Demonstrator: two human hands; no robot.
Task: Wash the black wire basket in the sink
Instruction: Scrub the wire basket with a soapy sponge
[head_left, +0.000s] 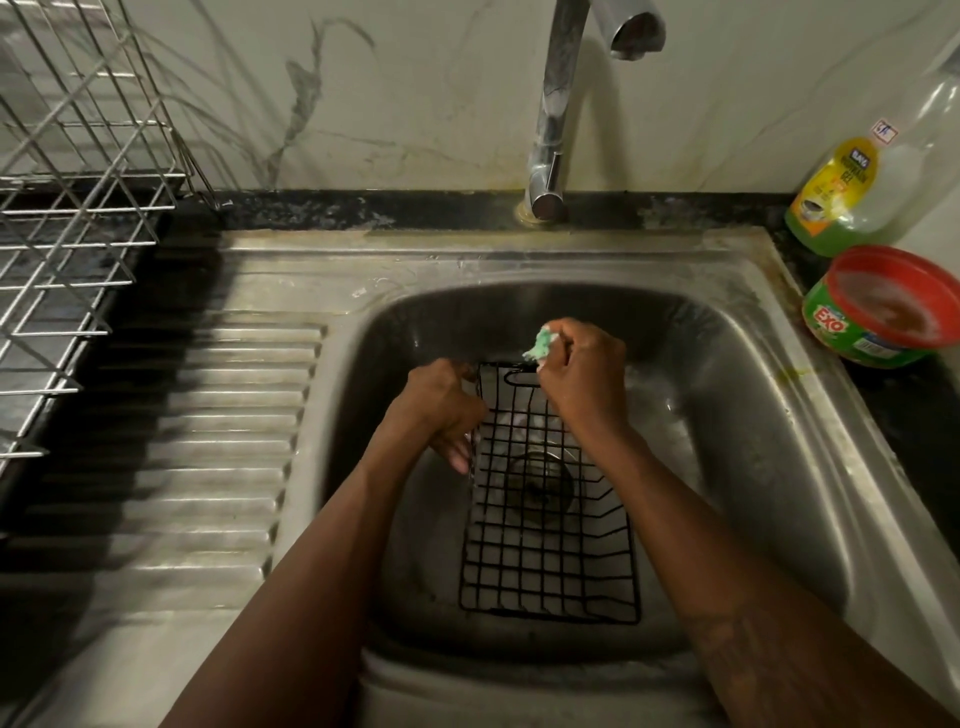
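Scrubbing the basket (545, 519) in the sink (727, 415), my left hand (441, 410) grips its far-left rim while my right hand (582, 374) pinches a scrubber (540, 345) at the far end, its long axis running toward me.

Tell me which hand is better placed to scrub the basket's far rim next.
Right. The right hand already holds the green scrub pad at the far rim of the black wire basket, while the left hand grips its left side, steadying it.
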